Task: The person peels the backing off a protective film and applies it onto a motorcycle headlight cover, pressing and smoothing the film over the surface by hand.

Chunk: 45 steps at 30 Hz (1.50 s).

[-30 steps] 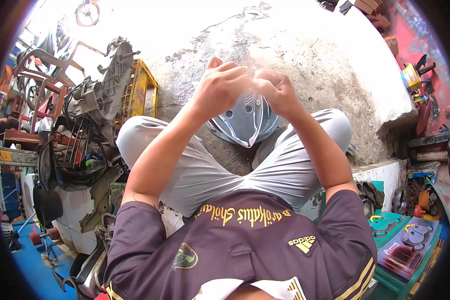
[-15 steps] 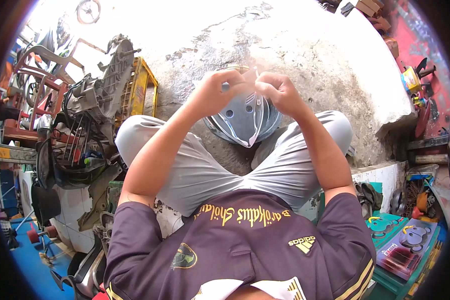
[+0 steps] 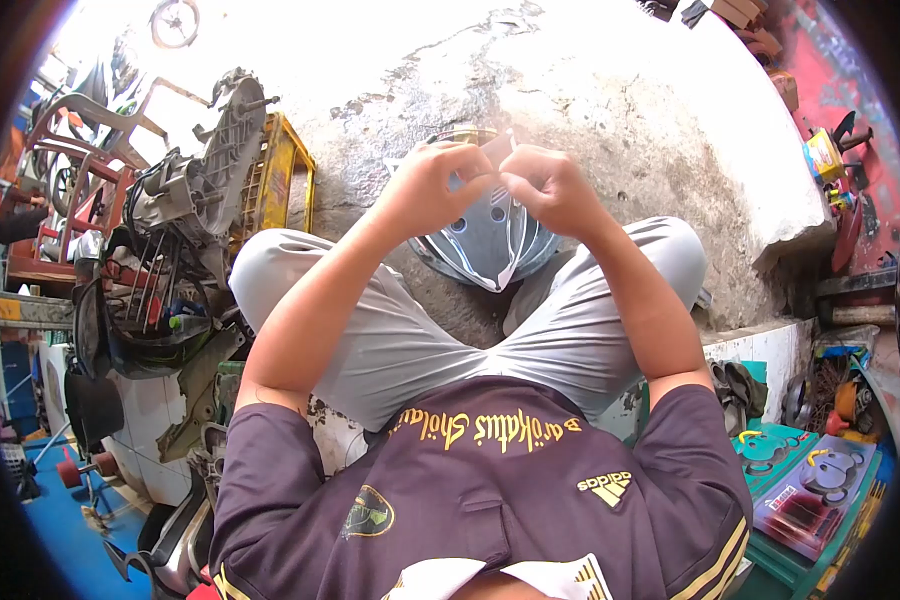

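Observation:
My left hand [image 3: 440, 182] is closed, thumb and fingertips pinched together. My right hand [image 3: 550, 186] is closed in a pinch too, its fingertips close to those of the left. Between them shows a small, pale, translucent piece like thin plastic [image 3: 498, 150]; its kind is unclear in the glare. Beneath the hands, between my legs, lies a blue-grey shell-like part [image 3: 482, 248] with round holes and a white edge, pointed towards me. The hands cover much of its far side.
On the left, a metal engine casing [image 3: 195, 185] leans by a yellow crate [image 3: 282, 175], with a red-brown chair [image 3: 85, 170] behind. At right, boxed parts [image 3: 810, 495] lie on a green case beside tools and clutter. A concrete block edge [image 3: 790, 240] juts in.
My right hand has shifted slightly left and down, bringing its fingertips nearer to my left hand. The blue-grey part stays in place.

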### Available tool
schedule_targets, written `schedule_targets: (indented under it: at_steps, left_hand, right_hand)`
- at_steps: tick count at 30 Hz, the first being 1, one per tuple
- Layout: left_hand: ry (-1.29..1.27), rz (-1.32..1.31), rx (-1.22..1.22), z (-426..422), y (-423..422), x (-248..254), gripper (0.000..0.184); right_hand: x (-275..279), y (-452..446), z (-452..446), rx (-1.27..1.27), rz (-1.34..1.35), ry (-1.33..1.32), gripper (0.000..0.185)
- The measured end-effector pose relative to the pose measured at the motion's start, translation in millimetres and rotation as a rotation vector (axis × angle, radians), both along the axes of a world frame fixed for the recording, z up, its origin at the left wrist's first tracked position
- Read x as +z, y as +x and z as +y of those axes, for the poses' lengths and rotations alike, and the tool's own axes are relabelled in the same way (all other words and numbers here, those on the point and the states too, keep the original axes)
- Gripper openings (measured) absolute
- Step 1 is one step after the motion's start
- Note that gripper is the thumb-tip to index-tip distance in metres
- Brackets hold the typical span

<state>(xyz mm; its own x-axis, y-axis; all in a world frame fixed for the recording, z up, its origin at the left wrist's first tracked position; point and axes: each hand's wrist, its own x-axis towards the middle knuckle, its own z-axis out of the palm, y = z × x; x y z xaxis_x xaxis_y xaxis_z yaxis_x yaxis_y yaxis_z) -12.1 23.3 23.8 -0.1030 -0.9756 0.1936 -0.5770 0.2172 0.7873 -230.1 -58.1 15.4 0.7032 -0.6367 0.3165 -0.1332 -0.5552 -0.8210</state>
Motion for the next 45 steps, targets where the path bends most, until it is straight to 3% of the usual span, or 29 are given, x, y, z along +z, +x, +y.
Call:
schedule_targets:
  at_steps: [3,5,9,12,15,18,20,23,29,42,44,45]
  left_hand:
    - [-0.065,-0.143,-0.058,-2,2,-6,0.016]
    - [-0.183,-0.28,-0.109,-2,3,-9,0.013]
    - [-0.192,-0.361,-0.129,0,2,-9,0.011]
    - [-0.203,-0.409,-0.153,-1,4,-15,0.012]
    - [-0.164,-0.414,-0.177,-1,4,-15,0.011]
    - [-0.142,-0.386,-0.193,-3,5,-13,0.01]
    - [-0.233,-0.152,-0.165,-2,3,-12,0.008]
    - [-0.296,-0.061,-0.139,-1,-3,-7,0.007]
    - [-0.341,0.073,-0.066,3,-15,-4,0.007]
    - [-0.307,0.103,0.037,4,-10,3,0.013]
    - [-0.262,0.166,0.162,0,6,1,0.015]
    - [-0.263,0.166,0.163,-2,12,1,0.015]
  right_hand:
    - [-3,0,-3,0.04,0.069,-0.034,0.009]
    - [-6,0,-6,0.084,0.127,-0.194,0.009]
    - [-7,2,-3,0.13,0.13,-0.23,0.008]
    - [-9,3,-3,0.142,0.203,-0.223,0.022]
    - [-13,3,-2,0.157,0.189,-0.211,0.009]
    - [-14,2,-2,0.114,0.141,-0.019,0.015]
    - [-10,1,0,0.051,0.012,0.182,0.019]
    - [-2,-1,-2,0.076,-0.056,0.334,0.019]
    - [5,-3,1,0.114,-0.176,0.486,0.017]
    - [10,-13,-22,-0.071,-0.14,0.382,0.018]
    - [-1,-30,-55,-0.164,-0.488,0.418,0.019]
    - [7,-36,-59,-0.156,-0.488,0.392,0.02]
